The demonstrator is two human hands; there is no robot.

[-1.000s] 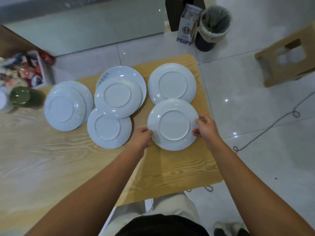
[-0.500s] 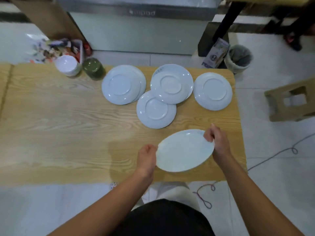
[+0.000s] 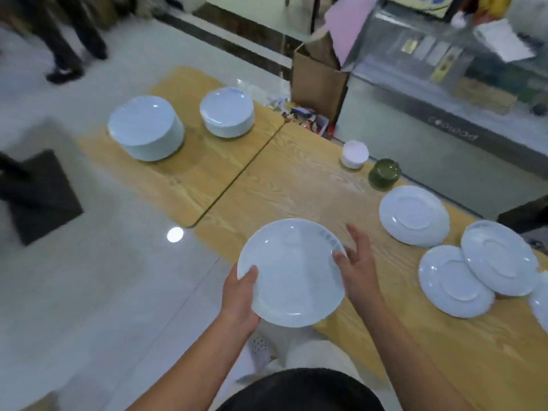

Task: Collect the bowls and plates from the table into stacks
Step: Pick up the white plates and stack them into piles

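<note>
plate (image 3: pixel 292 272) is face up, in the air at the near worktop (image 3: pixel 296 185) edge, left hand (image 3: pixel 240 298) gripping its near-left rim with thumb on top. right hand (image 3: pixel 357 262) is open, fingers spread, just touching the right rim. both stacks (image 3: pixel 145 127) sit far left, so I'd guess the left hand carries it over

glossy white plate (image 3: pixel 292 271), perhaps ceramic, wood-grain table (image 3: pixel 299 188)

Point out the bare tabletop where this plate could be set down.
Bare wood runs from the held plate up to the white cup stack, and from the table seam to the nearest upturned plate. Smaller patch: between the two plate stacks and the seam. Crowded: the right end, overlapping plates.
</note>
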